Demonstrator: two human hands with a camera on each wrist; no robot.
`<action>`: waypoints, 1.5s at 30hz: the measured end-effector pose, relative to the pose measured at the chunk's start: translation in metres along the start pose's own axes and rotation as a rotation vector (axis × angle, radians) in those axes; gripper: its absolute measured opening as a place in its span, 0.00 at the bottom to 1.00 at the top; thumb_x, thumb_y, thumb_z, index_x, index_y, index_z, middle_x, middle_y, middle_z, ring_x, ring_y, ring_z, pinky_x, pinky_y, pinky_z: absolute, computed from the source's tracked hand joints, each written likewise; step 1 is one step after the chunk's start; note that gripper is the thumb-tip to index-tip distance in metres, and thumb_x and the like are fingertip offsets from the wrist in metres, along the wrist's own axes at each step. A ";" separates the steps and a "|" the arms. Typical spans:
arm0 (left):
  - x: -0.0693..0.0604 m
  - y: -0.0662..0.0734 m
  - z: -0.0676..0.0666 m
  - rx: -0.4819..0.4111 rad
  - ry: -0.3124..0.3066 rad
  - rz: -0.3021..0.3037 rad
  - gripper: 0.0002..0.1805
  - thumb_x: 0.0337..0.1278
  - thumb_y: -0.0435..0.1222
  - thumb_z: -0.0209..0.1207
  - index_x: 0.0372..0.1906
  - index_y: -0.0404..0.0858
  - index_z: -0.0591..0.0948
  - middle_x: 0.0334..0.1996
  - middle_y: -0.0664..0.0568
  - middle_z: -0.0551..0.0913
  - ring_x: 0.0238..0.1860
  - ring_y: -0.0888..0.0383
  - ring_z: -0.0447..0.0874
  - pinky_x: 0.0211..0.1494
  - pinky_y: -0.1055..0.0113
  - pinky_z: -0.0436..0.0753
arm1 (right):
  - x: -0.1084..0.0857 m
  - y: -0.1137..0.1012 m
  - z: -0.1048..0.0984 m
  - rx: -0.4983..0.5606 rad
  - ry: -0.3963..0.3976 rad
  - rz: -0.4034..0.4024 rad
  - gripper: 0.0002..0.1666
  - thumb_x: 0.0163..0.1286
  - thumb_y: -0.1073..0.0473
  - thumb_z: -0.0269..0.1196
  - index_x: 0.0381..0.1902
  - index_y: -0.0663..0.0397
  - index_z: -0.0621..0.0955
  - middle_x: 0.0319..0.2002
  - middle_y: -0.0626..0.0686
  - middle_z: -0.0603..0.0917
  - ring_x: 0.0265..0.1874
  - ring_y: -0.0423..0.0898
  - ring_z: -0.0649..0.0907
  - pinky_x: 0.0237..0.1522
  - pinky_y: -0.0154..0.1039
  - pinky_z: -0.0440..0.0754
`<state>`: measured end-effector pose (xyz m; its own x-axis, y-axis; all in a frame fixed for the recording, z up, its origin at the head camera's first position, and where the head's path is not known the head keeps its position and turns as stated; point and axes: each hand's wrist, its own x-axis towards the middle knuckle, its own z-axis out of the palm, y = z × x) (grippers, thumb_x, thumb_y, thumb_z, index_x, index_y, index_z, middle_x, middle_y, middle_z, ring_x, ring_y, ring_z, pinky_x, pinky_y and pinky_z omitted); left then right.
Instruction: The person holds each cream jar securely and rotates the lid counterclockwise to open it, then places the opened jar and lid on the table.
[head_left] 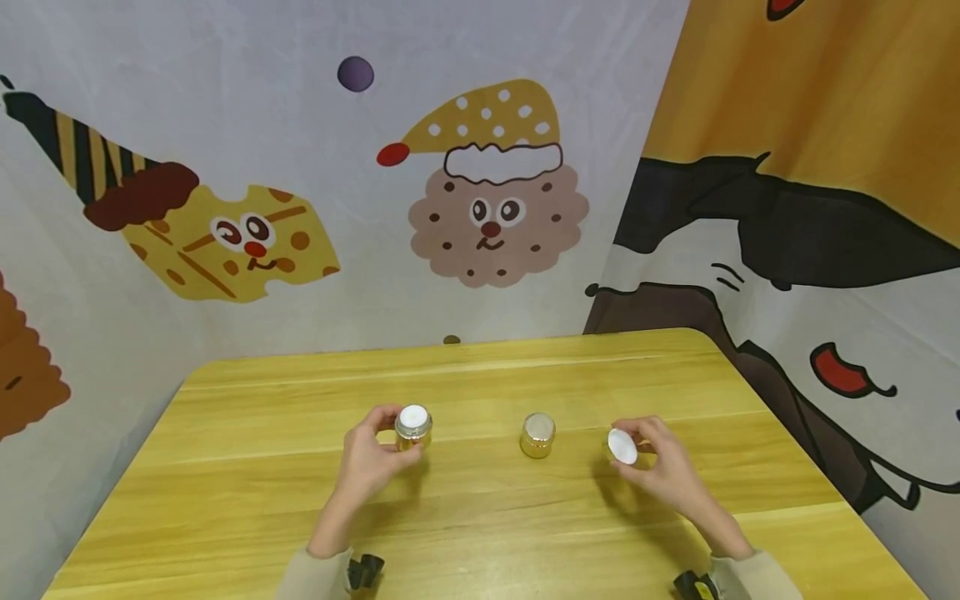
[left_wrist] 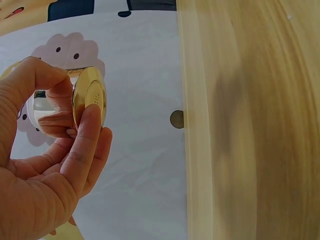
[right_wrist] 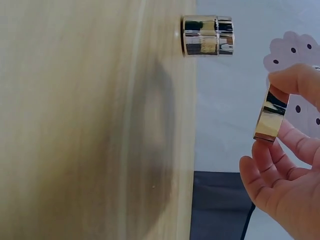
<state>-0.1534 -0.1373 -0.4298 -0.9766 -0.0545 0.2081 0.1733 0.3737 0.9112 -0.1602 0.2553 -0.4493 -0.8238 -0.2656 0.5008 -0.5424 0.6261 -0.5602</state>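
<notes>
Two hands [head_left: 367, 457] [head_left: 664, 467] are holding one open jar [head_left: 413, 419] and one lid [head_left: 622, 447]; one capped jar [head_left: 537, 436] is standing between them.

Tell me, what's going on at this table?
A person's left hand holds up a small, round, shiny gold jar with its white top uncovered. Their right hand holds a round, white-lined, shiny gold lid, apart from the jar. Both are raised off the yellow wood-grain table. Between the hands, a closed, shiny gold cylindrical jar stands upright on the table.
</notes>
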 end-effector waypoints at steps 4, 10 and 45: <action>0.001 -0.001 0.001 0.000 0.000 0.000 0.26 0.33 0.22 0.68 0.46 0.26 0.76 0.42 0.38 0.79 0.45 0.44 0.78 0.37 0.67 0.85 | -0.003 0.002 0.001 -0.027 -0.025 0.021 0.31 0.36 0.74 0.75 0.43 0.63 0.80 0.35 0.53 0.76 0.32 0.42 0.75 0.30 0.34 0.82; 0.001 -0.002 0.001 0.011 0.004 -0.001 0.26 0.32 0.22 0.69 0.46 0.27 0.76 0.42 0.38 0.79 0.45 0.45 0.78 0.36 0.68 0.85 | -0.009 0.007 0.004 -0.067 -0.070 0.070 0.29 0.37 0.71 0.76 0.42 0.63 0.80 0.36 0.53 0.76 0.31 0.45 0.76 0.30 0.33 0.81; 0.000 -0.003 0.000 0.006 -0.007 0.007 0.27 0.32 0.22 0.69 0.46 0.28 0.75 0.42 0.39 0.79 0.45 0.45 0.78 0.35 0.68 0.84 | -0.014 0.011 0.007 -0.123 -0.321 0.317 0.28 0.37 0.66 0.78 0.40 0.58 0.80 0.36 0.53 0.75 0.32 0.45 0.72 0.33 0.35 0.72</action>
<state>-0.1540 -0.1384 -0.4327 -0.9763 -0.0449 0.2117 0.1793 0.3798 0.9075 -0.1558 0.2611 -0.4671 -0.9655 -0.2486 0.0775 -0.2484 0.7898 -0.5609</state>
